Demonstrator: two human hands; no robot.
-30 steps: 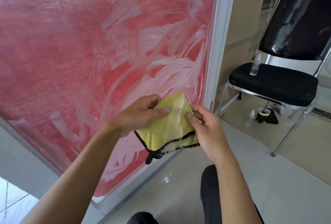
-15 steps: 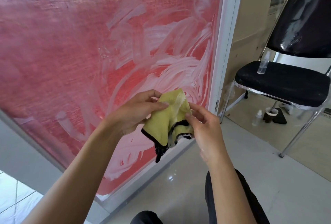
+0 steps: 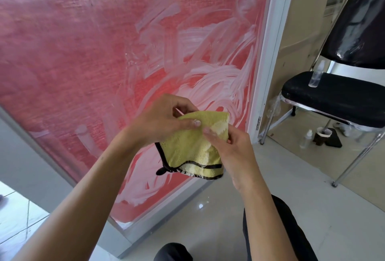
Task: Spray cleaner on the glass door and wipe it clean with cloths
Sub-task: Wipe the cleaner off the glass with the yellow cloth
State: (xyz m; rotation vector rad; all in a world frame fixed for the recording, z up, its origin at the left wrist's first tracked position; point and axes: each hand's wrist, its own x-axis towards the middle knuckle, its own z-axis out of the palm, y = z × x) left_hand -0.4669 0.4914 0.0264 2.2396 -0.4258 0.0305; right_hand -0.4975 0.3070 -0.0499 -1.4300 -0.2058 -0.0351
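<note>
Both hands — left hand [image 3: 164, 121] and right hand [image 3: 231, 152] — pinch the yellow cloth [image 3: 193, 148] tight, just before the smeary glass door [image 3: 125, 52].

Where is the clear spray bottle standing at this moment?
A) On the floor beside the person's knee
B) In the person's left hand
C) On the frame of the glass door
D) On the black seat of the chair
D: the clear spray bottle stands upright on the black seat of the chair, while the left hand and the right hand both hold the yellow cloth.
</note>
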